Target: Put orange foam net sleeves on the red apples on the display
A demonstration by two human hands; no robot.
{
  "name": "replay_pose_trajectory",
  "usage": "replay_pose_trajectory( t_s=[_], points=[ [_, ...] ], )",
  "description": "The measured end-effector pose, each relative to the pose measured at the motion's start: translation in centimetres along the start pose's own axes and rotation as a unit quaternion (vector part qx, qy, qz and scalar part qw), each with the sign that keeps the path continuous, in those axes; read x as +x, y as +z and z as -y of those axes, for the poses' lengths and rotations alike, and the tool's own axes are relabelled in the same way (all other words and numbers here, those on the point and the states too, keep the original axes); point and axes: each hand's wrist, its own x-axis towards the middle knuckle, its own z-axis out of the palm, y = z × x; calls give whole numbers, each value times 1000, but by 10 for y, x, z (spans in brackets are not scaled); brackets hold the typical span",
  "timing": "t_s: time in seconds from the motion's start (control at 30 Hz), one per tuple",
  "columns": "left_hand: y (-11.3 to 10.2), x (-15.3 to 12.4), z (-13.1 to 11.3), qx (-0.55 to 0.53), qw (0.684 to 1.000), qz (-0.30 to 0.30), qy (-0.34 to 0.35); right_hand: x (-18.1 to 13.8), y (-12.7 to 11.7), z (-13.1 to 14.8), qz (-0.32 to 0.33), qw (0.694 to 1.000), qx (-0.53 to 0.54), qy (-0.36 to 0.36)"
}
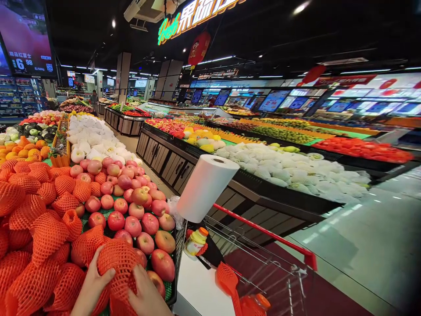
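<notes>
At the lower left of the frame, both hands are cupped on one netted fruit (120, 261) lying at the near edge of the counter (177, 254). The left hand (93, 283) curls around its left flank with the fingers spread over the orange foam mesh. The right hand (146, 292) presses against its lower right side. Each hand is closed on the fruit rather than held wide.

The fruit rests among other netted fruits (33, 219), with bare red apples (133, 206) heaped just beyond it towards the middle left. My reading is that this is the grasping step, with the fruit gripped but not yet clear of the pile. A lift from here would call for palms well under it and an even squeeze (the mesh looks loose and could slip), taking care not to nudge the apples touching it.

To the right stand a cart (263, 232) and a roll of bags (205, 188).
</notes>
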Motion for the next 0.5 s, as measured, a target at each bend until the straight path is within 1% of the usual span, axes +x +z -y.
replay_pose_trajectory(
  t_s=[0.07,0.13,0.2,0.23,0.3,0.4,0.5],
  points=[
    [-3,0,4,-8,1000,-9,-4,-2,-12,5,25,999,-31,-12],
    [-6,-2,6,2,1000,-8,9,-2,-23,9,28,997,-70,-17],
    [-7,-6,6,13,999,4,33,-3,-27,10,22,993,-111,-27],
    [-6,-8,5,16,999,10,42,-3,-27,10,14,991,-126,-37],
    [-3,-13,2,21,998,17,51,-3,-22,6,-26,987,-142,-68],
    [0,-17,-1,42,998,19,52,1,-12,4,-78,985,-122,-95],
    [0,-20,1,50,998,8,39,11,-9,11,-72,991,-84,-79]
  ],
)
